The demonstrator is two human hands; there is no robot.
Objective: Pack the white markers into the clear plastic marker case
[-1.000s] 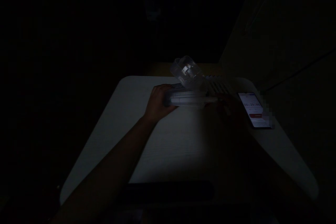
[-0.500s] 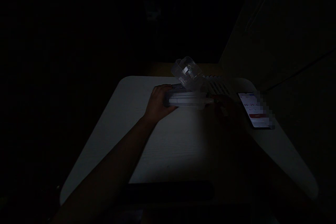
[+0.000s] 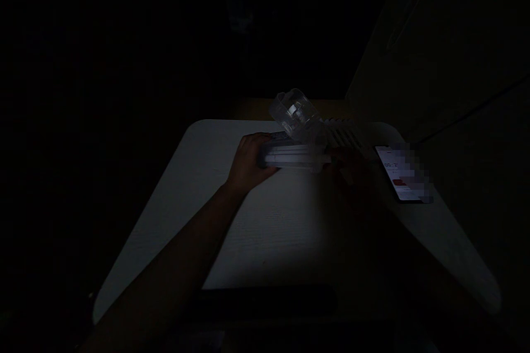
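A clear plastic case lies on its side on the white table, with several white pen-like sticks inside. My left hand is closed around its left end. The clear lid stands tilted up and open at the right end. At that open end my right hand is in deep shadow, its fingers bent at the tip of a white pen-like stick that pokes out of the case. The fingertips are hard to see in the dark.
Behind my right hand several slim white items with dark markings lie side by side. A lit phone rests on the right of the white table. A dark bar runs along the near edge. A wall rises at the right.
My right hand has moved slightly left, and the white pen-like stick now pokes out less from the case. My left hand and the case have hardly moved.
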